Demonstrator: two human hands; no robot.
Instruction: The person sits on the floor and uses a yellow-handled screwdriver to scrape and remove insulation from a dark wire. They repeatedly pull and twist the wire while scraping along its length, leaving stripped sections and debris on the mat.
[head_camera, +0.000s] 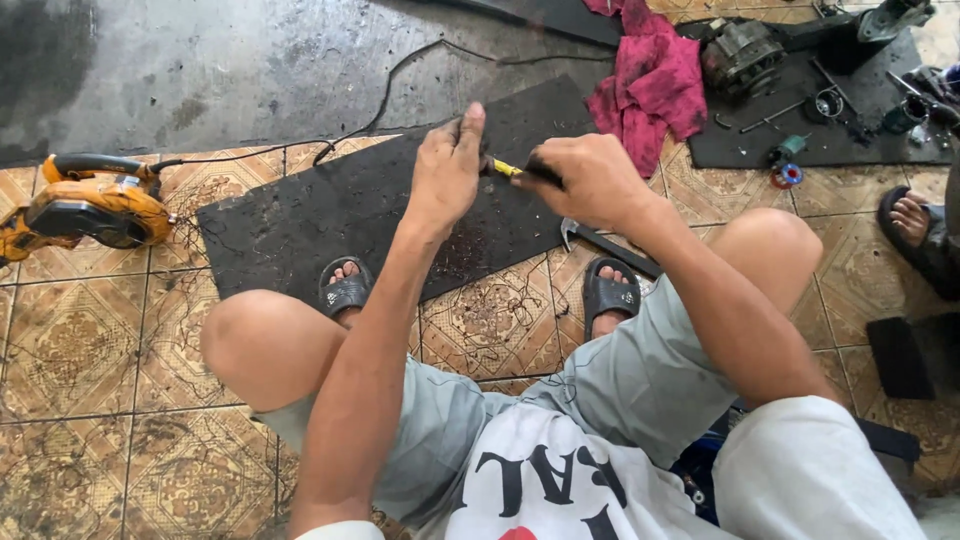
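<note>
My left hand (447, 168) and my right hand (590, 180) meet above a black rubber mat (330, 215) on the tiled floor. My right hand grips a small tool with a yellow and black handle (508, 169), its tip pointing left at my left hand. My left hand's fingers pinch something small and dark; what it is cannot be made out. I am squatting, knees apart, with both feet in grey sandals (345, 292) at the mat's near edge.
A hammer (600, 240) lies by my right foot. An orange and black power blower (85, 205) sits at left, its cable running across the floor. A red rag (650, 80), a motor part (742, 55) and small tools lie on a second mat; another person's foot (910, 220) is at right.
</note>
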